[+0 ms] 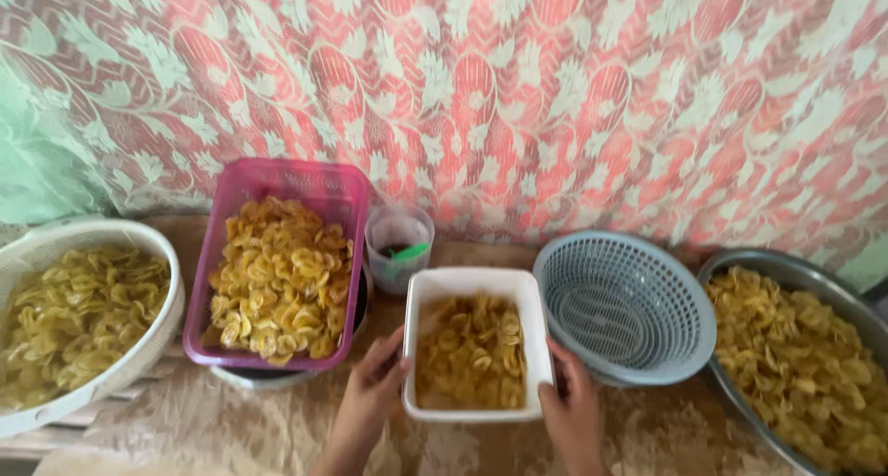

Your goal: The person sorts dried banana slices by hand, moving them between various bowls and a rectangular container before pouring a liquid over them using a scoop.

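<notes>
My left grip [375,383] and right grip [569,404] clasp both sides of the white rectangular plastic tub of yellow chips [474,345], centre desk [231,420]; grey round plastic colander [624,308] at 3 o'clock, pink basket [282,272] at 9.

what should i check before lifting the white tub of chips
1. Left hand on the white tub left wall: ok, touching.
2. Right hand on the right wall: ok, touching.
3. Grip closed around the rim: cannot tell, fingers only rest against the sides.
4. Chips below the rim: ok, none heaped over.
5. Gap to the pink basket and grey colander: not ok, both stand close beside the tub.
6. Clear cup behind the tub: ok, upright, apart.
</notes>
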